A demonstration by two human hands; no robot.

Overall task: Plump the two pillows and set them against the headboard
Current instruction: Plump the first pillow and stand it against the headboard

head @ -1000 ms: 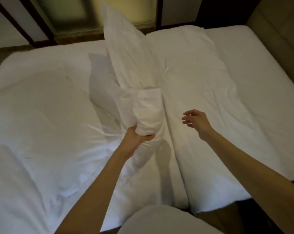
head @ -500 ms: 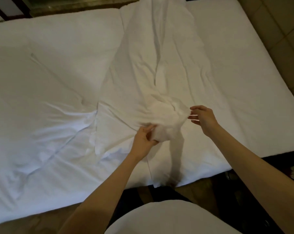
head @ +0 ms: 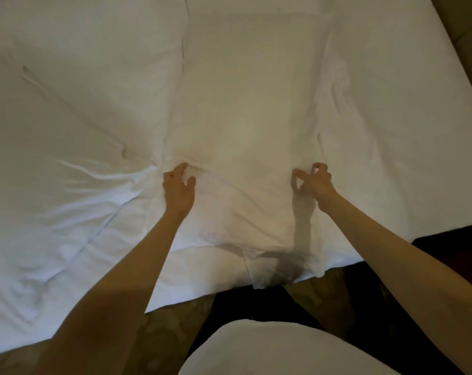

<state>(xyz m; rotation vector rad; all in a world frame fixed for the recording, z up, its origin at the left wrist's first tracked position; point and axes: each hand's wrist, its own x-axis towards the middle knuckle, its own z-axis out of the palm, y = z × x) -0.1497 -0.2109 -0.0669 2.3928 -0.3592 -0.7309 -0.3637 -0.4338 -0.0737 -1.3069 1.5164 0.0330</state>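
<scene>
Both sets of fingers are curling half-spread over the white pillow, the left hand and right hand clamping nothing that I can make out. The pillow is lying flat between and beyond them on the rumpled white bedding, its far end running out of view. The headboard is peeking in far right of the fingers, mostly cut off.

rumpled white bedsheet, patterned, perhaps carpeted floor

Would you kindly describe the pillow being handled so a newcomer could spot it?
Start at the white bed. The pillow lies flat along its middle, running away from the near edge, with the left hand and right hand at its near corners. Unlike the rumpled bedding beside it, it looks smooth and creamier.
</scene>
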